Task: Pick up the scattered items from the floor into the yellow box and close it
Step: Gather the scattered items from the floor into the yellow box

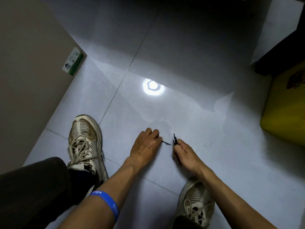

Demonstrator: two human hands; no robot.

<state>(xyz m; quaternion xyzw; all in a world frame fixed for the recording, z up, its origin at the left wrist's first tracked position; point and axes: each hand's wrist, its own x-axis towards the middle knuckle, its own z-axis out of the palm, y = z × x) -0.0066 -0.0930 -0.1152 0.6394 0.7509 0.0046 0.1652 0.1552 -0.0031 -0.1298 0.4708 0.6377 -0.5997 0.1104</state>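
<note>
pale grey floor tiles (189, 66) fill the view, glossy enough to mirror a ceiling light (152, 87) as a bright spot ahead of the person. low over the tiles, the left hand (146, 146) has its fingers curled down with a thin dark pin (166, 142) sticking out from the fingertips toward the right. just beside it, the right hand (183, 152) grips a small bundle of dark pins (174, 139) that stands up out of the fist (their exact kind is too small to tell). the yellow box (283, 109) sits at the right edge, well apart from both hands and partly cut off. a worn white sneaker (85, 141) stands left of the hands, another (195, 202) below the right forearm. a blue wristband (107, 203) circles the left forearm. a beige panel (29, 63) with a green label (73, 61) rises at left.
</note>
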